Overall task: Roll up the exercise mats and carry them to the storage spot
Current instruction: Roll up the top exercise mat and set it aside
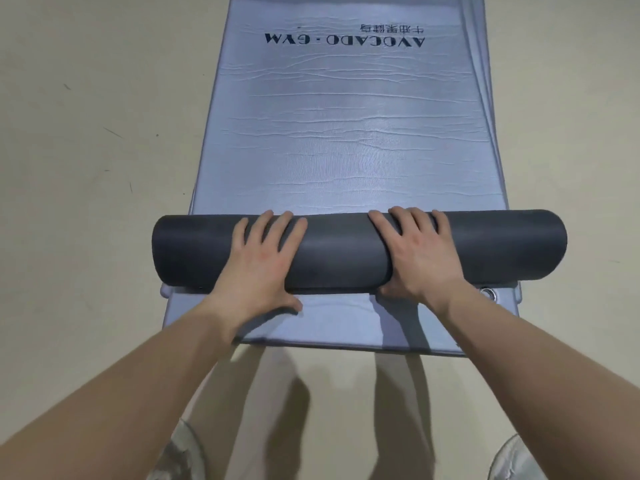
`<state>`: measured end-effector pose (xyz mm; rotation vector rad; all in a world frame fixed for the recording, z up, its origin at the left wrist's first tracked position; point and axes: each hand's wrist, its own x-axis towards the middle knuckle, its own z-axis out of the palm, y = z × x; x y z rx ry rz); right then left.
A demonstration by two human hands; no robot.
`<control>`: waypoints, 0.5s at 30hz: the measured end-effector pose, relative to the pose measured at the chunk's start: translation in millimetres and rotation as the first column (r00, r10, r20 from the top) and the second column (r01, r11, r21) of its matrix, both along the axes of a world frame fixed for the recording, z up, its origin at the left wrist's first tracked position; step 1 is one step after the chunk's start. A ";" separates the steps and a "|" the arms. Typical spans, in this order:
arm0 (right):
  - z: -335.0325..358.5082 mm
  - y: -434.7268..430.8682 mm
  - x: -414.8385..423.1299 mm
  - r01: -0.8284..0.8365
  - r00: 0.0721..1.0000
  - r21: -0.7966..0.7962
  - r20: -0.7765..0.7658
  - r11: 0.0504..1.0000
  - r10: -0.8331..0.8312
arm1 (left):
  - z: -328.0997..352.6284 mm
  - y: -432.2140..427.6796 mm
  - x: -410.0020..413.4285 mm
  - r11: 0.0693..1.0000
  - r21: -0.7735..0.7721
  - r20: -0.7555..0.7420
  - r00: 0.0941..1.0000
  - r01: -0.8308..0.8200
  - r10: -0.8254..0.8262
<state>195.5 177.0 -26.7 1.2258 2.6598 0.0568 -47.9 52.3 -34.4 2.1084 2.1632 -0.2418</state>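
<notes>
**Two Hands Pressed on a Part-Rolled Mat, Roll Lying Crosswise**

Both hands bear down on the dark roll of the top exercise mat. The left hand and right hand lie palm-down on its crown. Fingers are spread and reach over the far curve, with thumbs low on the near side; neither hand pinches anything.

The roll's long axis runs left to right across the person's front. It lies square to the flat length of mat, which extends straight away from the hands toward the upside-down "AVOCADO · GYM" lettering. The hands sit either side of the roll's middle, about equally near, and no hand is at either end.

The roll rests on a stack of further mats, whose edges show at the near end and far right. A metal grommet shows just beside the right wrist. Pale floor surrounds the stack.

Assessment: rolling is at an early stage, with most of the mat flat. The next push should go directly away and evenly from both hands. Otherwise the roll is likely to skew and telescope at one end.
</notes>
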 end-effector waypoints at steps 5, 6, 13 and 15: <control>21.9 2.3 -3.1 -0.030 0.991 -0.149 0.128 0.988 0.049 | 17.5 8.4 10.4 0.999 -0.044 0.038 0.999 -0.013 0.015; 26.8 -3.6 0.2 -0.027 0.988 -0.212 0.144 0.977 0.059 | 22.7 0.5 13.1 0.995 -0.098 0.072 0.997 -0.011 0.018; 26.1 -99.3 39.8 -0.005 0.991 -0.165 0.132 0.986 0.028 | 40.8 -33.3 18.9 0.937 -0.348 0.235 0.970 0.018 0.069; 18.2 -98.7 41.5 0.014 0.996 -0.128 0.094 0.992 -0.001 | 39.8 -38.6 22.1 0.953 -0.302 0.175 0.983 0.004 0.052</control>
